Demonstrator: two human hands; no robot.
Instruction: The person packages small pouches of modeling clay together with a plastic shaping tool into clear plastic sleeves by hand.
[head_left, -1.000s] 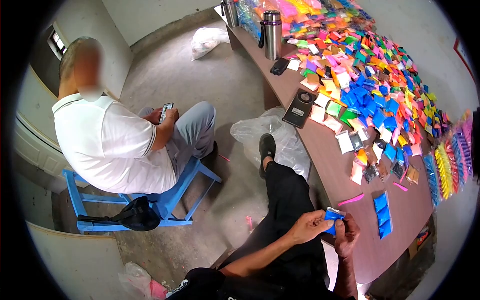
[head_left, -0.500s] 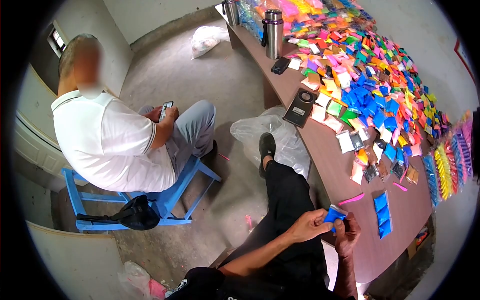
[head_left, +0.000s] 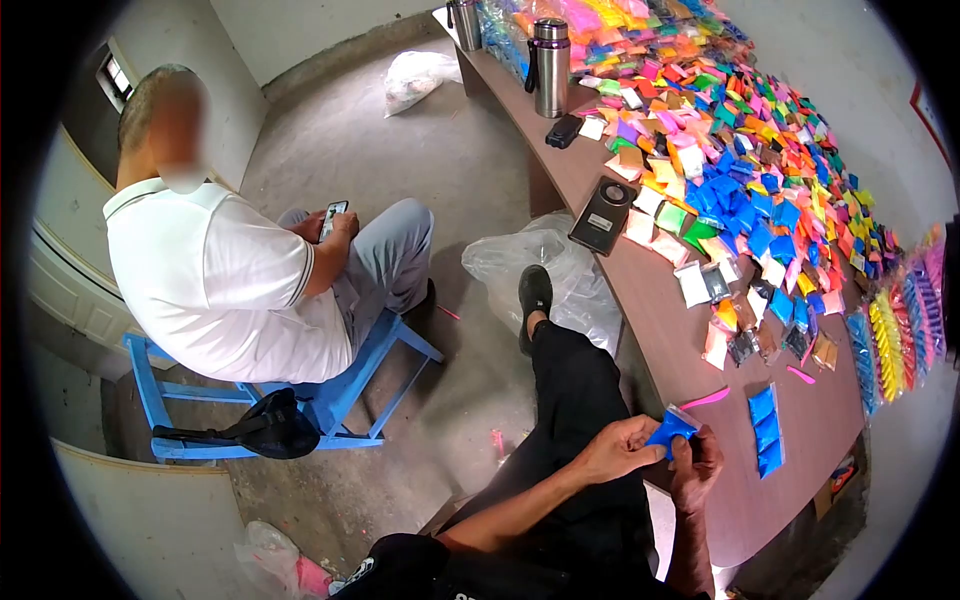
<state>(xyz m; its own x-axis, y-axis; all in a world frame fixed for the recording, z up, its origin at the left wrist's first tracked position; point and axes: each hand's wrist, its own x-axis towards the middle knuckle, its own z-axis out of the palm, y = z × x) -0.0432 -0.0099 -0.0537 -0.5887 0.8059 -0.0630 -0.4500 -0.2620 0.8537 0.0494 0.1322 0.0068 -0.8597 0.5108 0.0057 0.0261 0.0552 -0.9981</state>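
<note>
A small blue packet (head_left: 672,428) is pinched between my two hands, over the near edge of the table (head_left: 690,340). My left hand (head_left: 622,450) grips its left side with thumb and fingers. On the packet's right side, my right hand (head_left: 696,466) closes round it, the thumb in front. Just beyond the hands lies a pink plastic stick (head_left: 706,397), flat on the tabletop. To their right rests a strip of blue packets (head_left: 766,431), and a second pink stick (head_left: 800,374) lies past it.
Many colourful packets (head_left: 740,205) cover the table's far part. A black boxy device (head_left: 603,215) and a steel flask (head_left: 550,70) stand along its left edge. Bundled coloured strips (head_left: 892,330) sit at right. A person (head_left: 220,270) with a phone sits on a blue chair (head_left: 375,385).
The blue packet has tilted slightly in my hands, and more of its blue face shows. Both hands stay in nearly the same place.
</note>
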